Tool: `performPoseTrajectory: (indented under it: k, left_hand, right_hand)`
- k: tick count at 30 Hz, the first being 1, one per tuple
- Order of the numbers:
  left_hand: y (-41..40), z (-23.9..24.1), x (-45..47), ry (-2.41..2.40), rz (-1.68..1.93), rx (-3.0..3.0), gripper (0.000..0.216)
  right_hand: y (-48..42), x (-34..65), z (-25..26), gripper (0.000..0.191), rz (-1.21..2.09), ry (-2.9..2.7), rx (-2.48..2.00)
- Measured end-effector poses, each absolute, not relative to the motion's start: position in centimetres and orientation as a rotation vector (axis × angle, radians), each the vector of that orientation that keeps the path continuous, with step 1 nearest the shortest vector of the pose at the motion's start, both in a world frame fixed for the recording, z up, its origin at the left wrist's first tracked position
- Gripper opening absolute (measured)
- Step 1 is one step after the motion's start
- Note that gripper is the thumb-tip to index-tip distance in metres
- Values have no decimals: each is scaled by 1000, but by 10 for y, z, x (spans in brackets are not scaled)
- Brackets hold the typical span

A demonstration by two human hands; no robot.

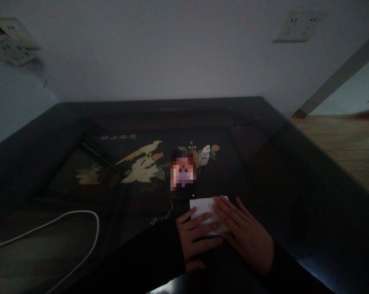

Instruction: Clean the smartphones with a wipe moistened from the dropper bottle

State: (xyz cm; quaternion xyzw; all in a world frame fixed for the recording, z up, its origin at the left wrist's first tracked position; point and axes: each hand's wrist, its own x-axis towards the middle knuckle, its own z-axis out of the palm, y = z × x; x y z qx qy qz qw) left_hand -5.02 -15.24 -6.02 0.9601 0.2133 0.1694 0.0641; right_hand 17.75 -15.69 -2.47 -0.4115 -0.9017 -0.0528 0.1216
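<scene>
A white folded sheet (200, 205), paper or tissue, lies on the dark glossy tabletop. My left hand (196, 237) rests flat over its left and lower part with the fingers spread. From the right, my right hand (248, 234) lies across the sheet's right side, fingers stretched out and touching it. Just beyond the sheet is a phone-like object (185, 191) with a lit, pixelated picture; a beaded chain (163, 217) trails from it towards my left sleeve. A small clear bottle (204, 157) with a whitish cap stands upright behind them.
The table (282, 163) has an inlaid bird-and-flower picture (140, 169) under its glossy top. A white cable (97, 222) curves over the left side. Wall sockets (301, 26) are at the upper right, and more at the upper left. Wooden floor (340, 143) shows at right.
</scene>
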Motion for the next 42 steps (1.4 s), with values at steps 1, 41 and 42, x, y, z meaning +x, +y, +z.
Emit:
performPoseTrajectory:
  k: [1,41,42]
  left_hand:
    - [-153,-60,-50,646,520,2898,59]
    - [-146,-50,-53,552,396,2844,57]
    - [-146,-50,-53,548,410,2835,58]
  right_hand:
    - [-156,179,-27,49,-164,-2650,-1194]
    - [-164,213,-7,26,-5,-2424,-1328]
    - [-154,208,-5,25,-23,-2406,-1428]
